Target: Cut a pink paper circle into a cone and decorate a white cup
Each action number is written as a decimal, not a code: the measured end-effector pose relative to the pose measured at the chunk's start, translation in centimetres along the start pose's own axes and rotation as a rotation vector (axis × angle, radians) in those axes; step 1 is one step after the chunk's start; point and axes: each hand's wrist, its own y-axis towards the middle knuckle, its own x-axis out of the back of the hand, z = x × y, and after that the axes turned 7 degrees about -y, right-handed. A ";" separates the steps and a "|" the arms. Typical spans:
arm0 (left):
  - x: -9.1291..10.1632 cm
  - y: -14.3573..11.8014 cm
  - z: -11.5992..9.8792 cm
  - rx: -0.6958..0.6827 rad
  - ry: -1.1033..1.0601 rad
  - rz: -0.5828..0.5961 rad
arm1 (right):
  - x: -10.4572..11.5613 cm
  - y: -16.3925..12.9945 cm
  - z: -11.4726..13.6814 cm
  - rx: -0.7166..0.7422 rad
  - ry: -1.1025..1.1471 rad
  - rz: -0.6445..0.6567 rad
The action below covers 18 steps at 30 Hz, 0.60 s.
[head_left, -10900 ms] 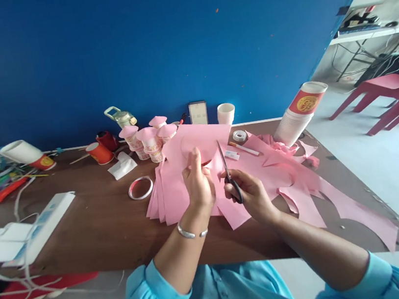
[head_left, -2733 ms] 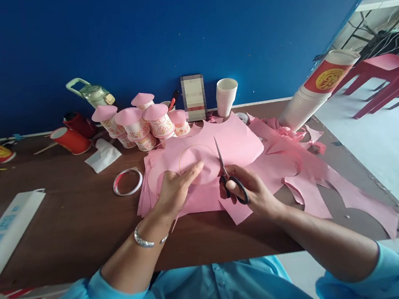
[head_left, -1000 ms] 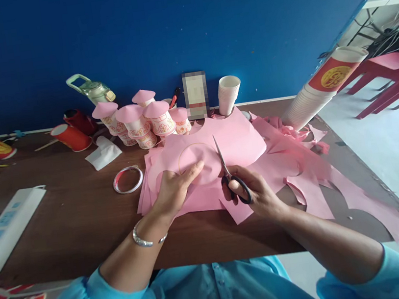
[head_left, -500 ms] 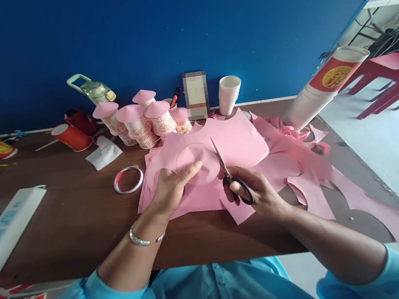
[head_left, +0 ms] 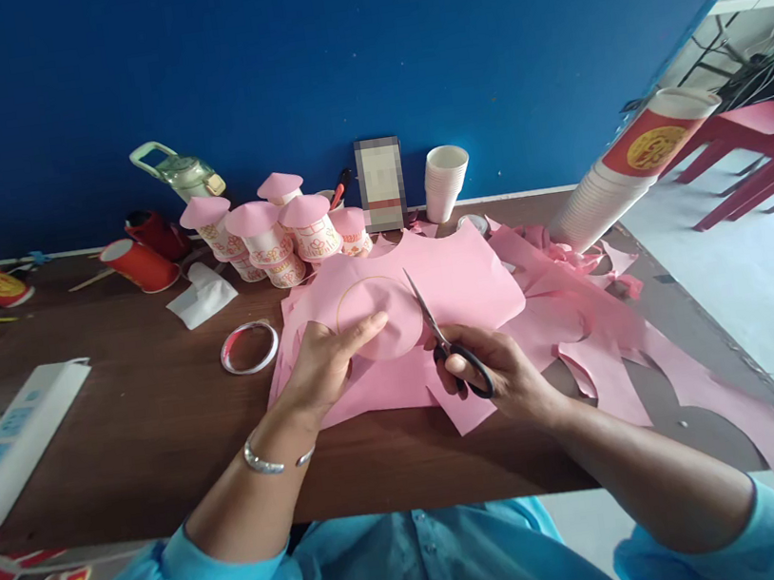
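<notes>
My right hand grips black-handled scissors, their blades pointing up and away over pink paper. My left hand holds a sheet of pink paper, its thumb pressed on top and the other fingers hidden underneath. A circle outline is drawn on that sheet around the thumb, and its right and lower edge is cut along the curve. The scissor blades lie just right of this cut edge. Under the held sheet are more pink sheets.
Pink paper scraps cover the table's right side. Several decorated cups with pink cone tops stand behind, near a phone and stacked white cups. At the left lie a tape roll, a tissue and a power strip.
The held pink sheet and my left hand have shifted slightly left. The scissors stay in my right hand, with their tip a little further left.
</notes>
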 end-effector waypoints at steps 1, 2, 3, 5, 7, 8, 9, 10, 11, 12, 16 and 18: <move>0.0 0.0 0.1 -0.009 0.005 -0.008 | 0.0 0.0 0.0 0.001 0.003 0.000; 0.0 0.0 0.1 -0.027 0.016 -0.020 | 0.0 0.0 0.0 0.003 0.007 0.002; 0.0 0.1 0.0 -0.046 0.026 -0.032 | 0.0 0.0 0.0 0.003 0.010 0.004; 0.0 0.1 0.0 -0.077 0.038 -0.048 | -0.1 0.1 -0.1 0.000 0.017 0.005; 0.1 0.2 -0.1 -0.074 0.024 -0.051 | -0.1 0.1 -0.1 -0.001 0.023 0.007; 0.2 0.2 0.0 -0.051 0.004 -0.046 | -0.1 0.1 -0.1 0.000 0.026 0.008; 0.3 0.2 0.1 -0.020 -0.018 -0.034 | -0.1 0.1 -0.1 0.002 0.028 0.008; 0.3 0.2 0.2 0.015 -0.040 -0.018 | -0.1 0.1 -0.1 0.003 0.028 0.010; 0.4 0.2 0.3 0.045 -0.059 -0.002 | -0.1 0.1 0.0 0.004 0.028 0.012; 0.5 0.1 0.4 0.064 -0.071 0.011 | -0.1 0.1 0.0 0.002 0.027 0.011; 0.5 0.2 0.1 0.016 -0.068 0.001 | -0.1 0.1 0.0 -0.005 0.024 0.009; 0.4 0.3 -0.3 -0.037 -0.060 -0.011 | -0.1 0.1 -0.1 -0.003 0.026 0.011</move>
